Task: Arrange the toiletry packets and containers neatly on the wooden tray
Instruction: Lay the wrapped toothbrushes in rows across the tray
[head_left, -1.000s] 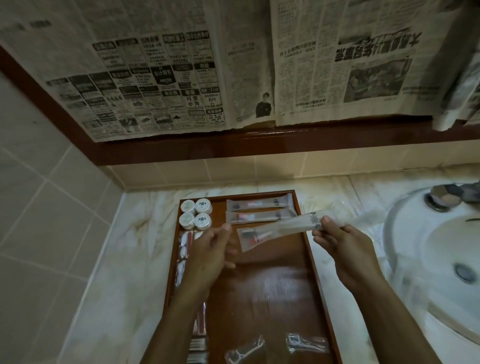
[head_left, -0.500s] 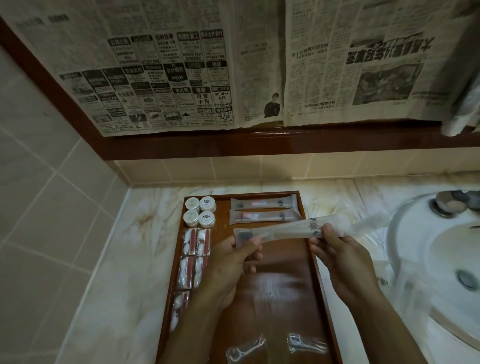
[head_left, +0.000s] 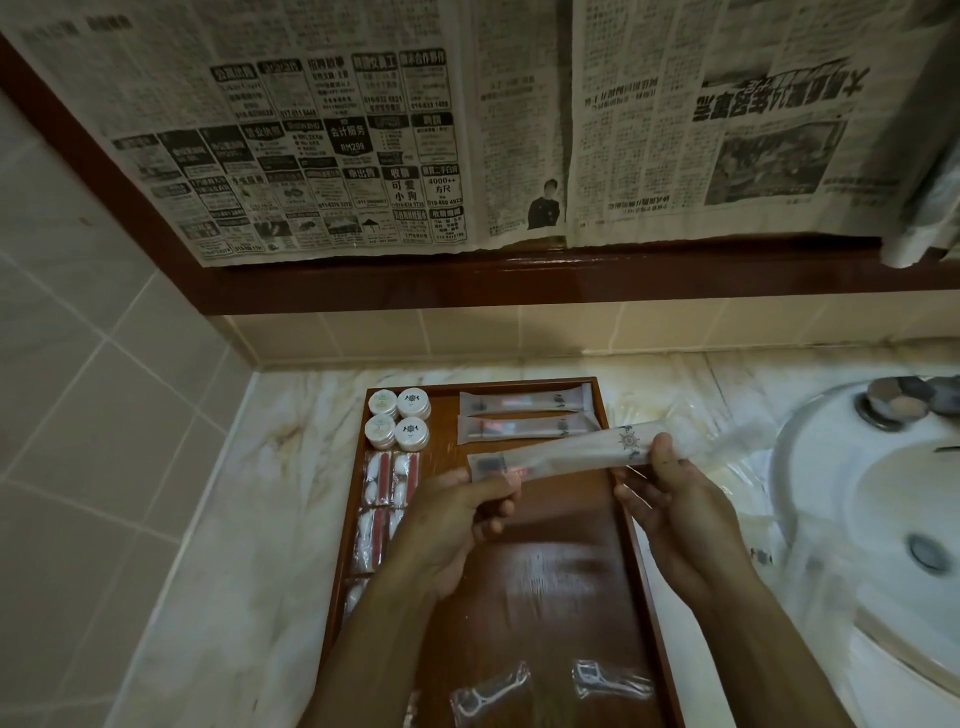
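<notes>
A long translucent toothbrush packet (head_left: 566, 451) hangs just above the wooden tray (head_left: 561, 582), tilted up to the right. My left hand (head_left: 457, 519) pinches its left end and my right hand (head_left: 670, 499) grips its right end by the printed emblem. Two matching packets (head_left: 524, 415) lie side by side at the tray's back right. Several small white round containers (head_left: 399, 418) sit at the back left corner. Below them small red-and-white packets (head_left: 389, 478) run down the left edge, partly hidden by my left forearm. Two clear floss-pick packets (head_left: 550, 686) lie at the tray's near end.
The tray lies on a marble counter (head_left: 249, 519) in a tiled corner. A white sink (head_left: 883, 519) with a tap is on the right. More clear packets (head_left: 727, 441) lie between tray and sink. Newspaper (head_left: 363, 130) covers the wall above a dark wooden ledge.
My left hand closed onto the packet's left end, which it had only reached toward before. Both hands lowered the packet a little toward the tray behind the two laid packets.
</notes>
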